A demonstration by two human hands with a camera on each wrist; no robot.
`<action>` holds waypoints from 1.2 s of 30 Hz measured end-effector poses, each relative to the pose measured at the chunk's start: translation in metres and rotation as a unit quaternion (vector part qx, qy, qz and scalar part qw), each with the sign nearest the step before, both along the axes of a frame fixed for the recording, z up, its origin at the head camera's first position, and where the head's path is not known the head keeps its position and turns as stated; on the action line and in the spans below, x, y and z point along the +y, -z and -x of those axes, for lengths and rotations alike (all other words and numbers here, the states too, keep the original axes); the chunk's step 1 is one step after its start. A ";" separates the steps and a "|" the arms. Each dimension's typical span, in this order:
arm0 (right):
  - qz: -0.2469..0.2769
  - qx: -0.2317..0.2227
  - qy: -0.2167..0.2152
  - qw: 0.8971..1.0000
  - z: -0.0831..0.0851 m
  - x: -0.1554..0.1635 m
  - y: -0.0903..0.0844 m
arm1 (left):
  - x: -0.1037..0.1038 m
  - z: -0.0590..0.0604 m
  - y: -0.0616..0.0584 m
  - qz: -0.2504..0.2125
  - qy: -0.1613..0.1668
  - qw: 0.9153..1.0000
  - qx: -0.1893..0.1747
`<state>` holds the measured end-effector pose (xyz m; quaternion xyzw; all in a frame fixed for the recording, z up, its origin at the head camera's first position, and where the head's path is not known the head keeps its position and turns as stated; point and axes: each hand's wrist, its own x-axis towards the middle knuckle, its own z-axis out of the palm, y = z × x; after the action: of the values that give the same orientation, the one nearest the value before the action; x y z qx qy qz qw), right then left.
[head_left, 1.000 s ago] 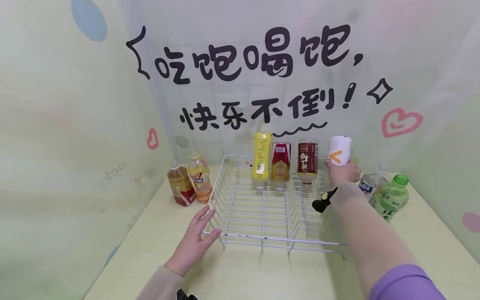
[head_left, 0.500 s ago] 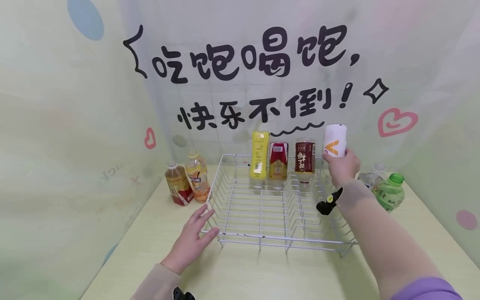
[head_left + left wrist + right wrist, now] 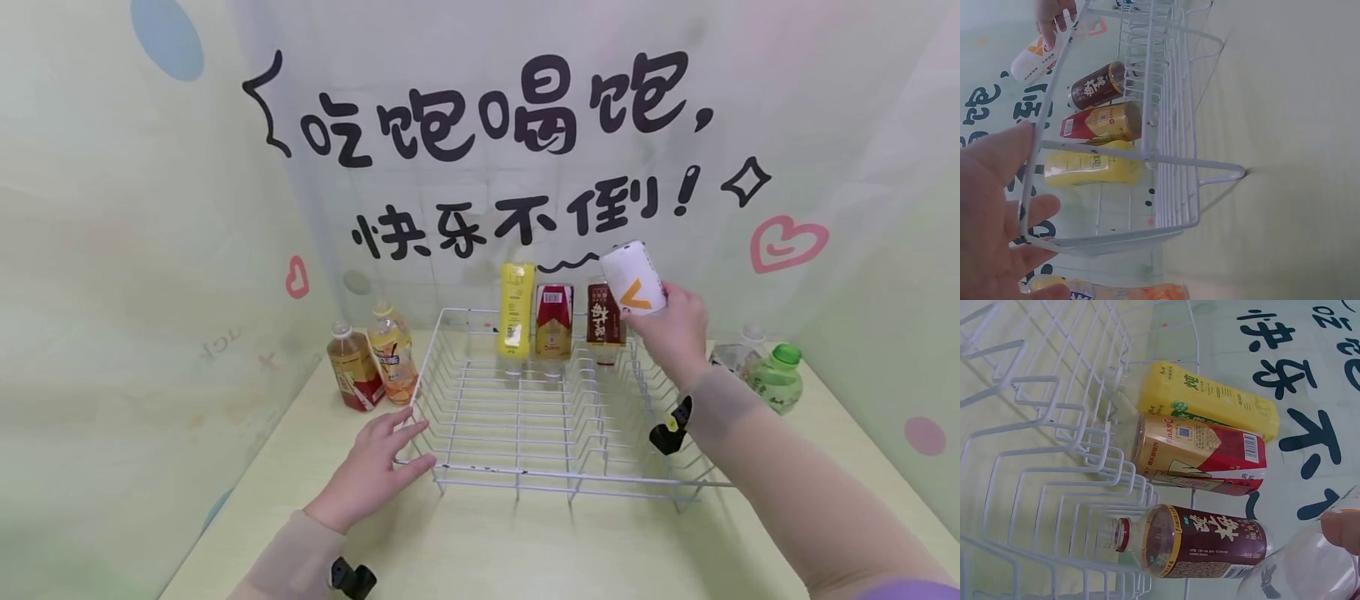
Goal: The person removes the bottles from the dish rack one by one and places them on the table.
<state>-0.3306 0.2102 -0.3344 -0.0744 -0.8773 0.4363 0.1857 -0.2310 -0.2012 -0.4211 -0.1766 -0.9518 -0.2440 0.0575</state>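
Note:
A white-labelled bottle (image 3: 632, 279) with an orange V is gripped by my right hand (image 3: 675, 333), held tilted above the back right of a white wire rack (image 3: 517, 433). In the head view it overlaps a dark red-labelled bottle (image 3: 606, 317). Part of its clear body (image 3: 1310, 569) shows in the right wrist view. Along the rack's back, neck down, stand that dark red bottle, a red-and-gold bottle (image 3: 553, 321) and a yellow bottle (image 3: 516, 312). My left hand (image 3: 378, 462) rests on the front left corner, its fingers spread and its thumb touching the wire (image 3: 1036, 144).
Left of the rack, an amber bottle (image 3: 356, 367) and an orange drink bottle (image 3: 393, 354) stand upright on the pale table (image 3: 480, 550). On the right are a green bottle (image 3: 778, 379) and a clear bottle (image 3: 738, 354). A printed backdrop (image 3: 450, 50) rises close behind.
My right hand has raised the white-labelled bottle from the rack's back right, brought it leftward and tilted its upper end left. My left hand stays at the rack's corner.

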 end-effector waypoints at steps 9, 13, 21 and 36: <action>-0.119 0.024 -0.042 0.992 -0.014 -0.001 0.002 | 0.002 0.016 -0.033 0.084 0.041 0.995 0.021; -0.167 0.039 -0.058 0.983 -0.016 -0.004 0.005 | 0.015 0.027 -0.050 0.120 0.055 0.991 0.033; -0.242 0.048 -0.099 0.964 -0.021 -0.019 0.009 | 0.051 0.051 -0.074 0.167 0.065 0.983 0.037; -0.389 0.090 -0.155 0.904 -0.034 -0.050 0.016 | 0.120 0.079 -0.091 0.212 0.083 0.965 0.128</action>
<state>-0.2968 0.1600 -0.3499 0.1800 -0.9574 0.0883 0.2078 -0.3102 -0.0816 -0.3305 -0.2931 -0.9484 -0.0161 0.1196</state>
